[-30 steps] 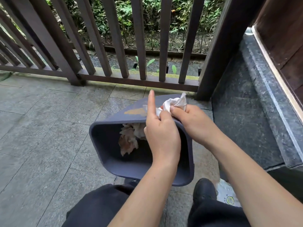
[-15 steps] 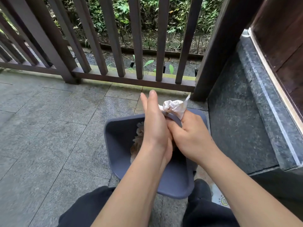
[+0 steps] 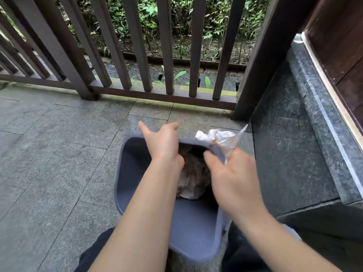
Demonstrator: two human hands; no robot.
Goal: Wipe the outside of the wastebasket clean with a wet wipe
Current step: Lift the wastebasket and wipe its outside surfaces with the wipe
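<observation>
The grey plastic wastebasket (image 3: 188, 228) stands on the tiled floor (image 3: 59, 163) directly beneath both forearms, its opening facing up. The left hand (image 3: 163, 142) grips the far rim, thumb side hooked inside and index finger extended forward past the rim. The right hand (image 3: 233, 181) pinches a crumpled wet wipe (image 3: 222, 140) at the rim corner just right of the left hand; the thumb lies inside the rim and the fingers are hidden behind the outer wall, so how much of the wipe bears on that wall cannot be determined.

Hazards from this position:

1. Tipping. The basket is steadied at its top edge only. A firm downward stroke on the outer wall may tilt it and spill the crumpled paper waste (image 3: 193, 177) lying between the two hands.
2. Loss of contact. The wipe is bunched, with much of it standing above the rim. A bunched wipe may skip patches of the wall.
3. Snagging. A loose corner of the wipe may catch on the rim and pull free of the pinch.
</observation>
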